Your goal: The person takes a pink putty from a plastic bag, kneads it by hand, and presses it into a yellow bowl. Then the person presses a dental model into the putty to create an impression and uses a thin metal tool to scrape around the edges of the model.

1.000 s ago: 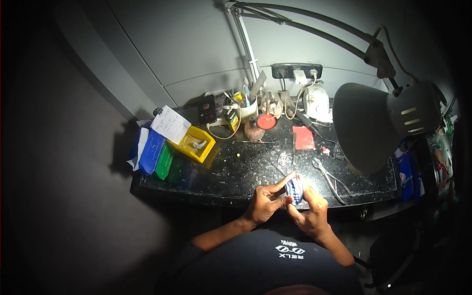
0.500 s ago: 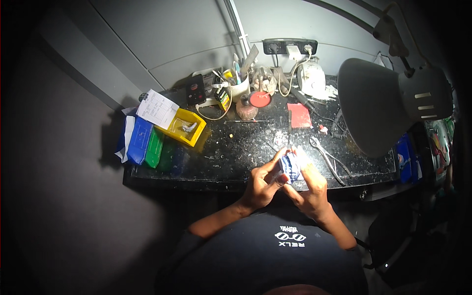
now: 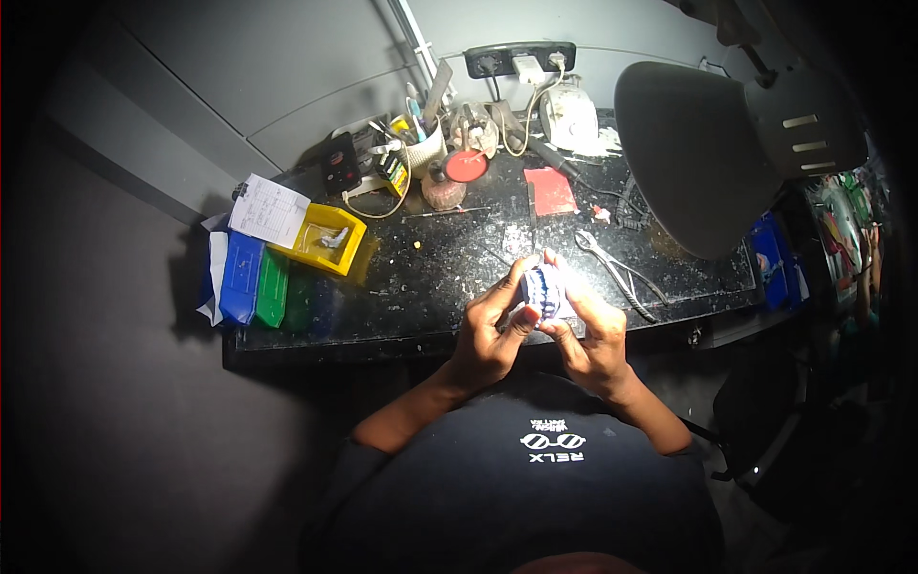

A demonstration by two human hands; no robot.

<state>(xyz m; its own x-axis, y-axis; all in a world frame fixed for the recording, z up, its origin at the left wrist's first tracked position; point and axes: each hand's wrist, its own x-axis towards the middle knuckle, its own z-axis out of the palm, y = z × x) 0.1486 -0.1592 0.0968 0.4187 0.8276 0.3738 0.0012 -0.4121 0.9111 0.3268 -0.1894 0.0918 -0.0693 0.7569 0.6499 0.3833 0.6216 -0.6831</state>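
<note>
A white and blue dental model (image 3: 543,293), with its row of teeth showing, is held up between both hands over the front edge of the desk. My left hand (image 3: 486,337) grips its left side, thumb low on the front and fingertips near the top. On the opposite side my right hand (image 3: 595,337) is closed around the model, its thumb by the lower edge. Just right of the hands, long-handled metal pliers (image 3: 623,272) lie on the black desk (image 3: 421,277). Fingers cover part of the model's sides.
A red sheet (image 3: 550,192) lies beyond the hands, near a jar with a red lid (image 3: 445,190). A yellow bin (image 3: 351,251), a green bin (image 3: 273,287) and a blue bin (image 3: 241,277) stand left. The lamp shade (image 3: 693,158) overhangs the right side.
The whole view has shifted, so desk and hands appear farther left and higher. The dental model is turned slightly, its tooth row now closer to upright. Both hands keep their hold.
</note>
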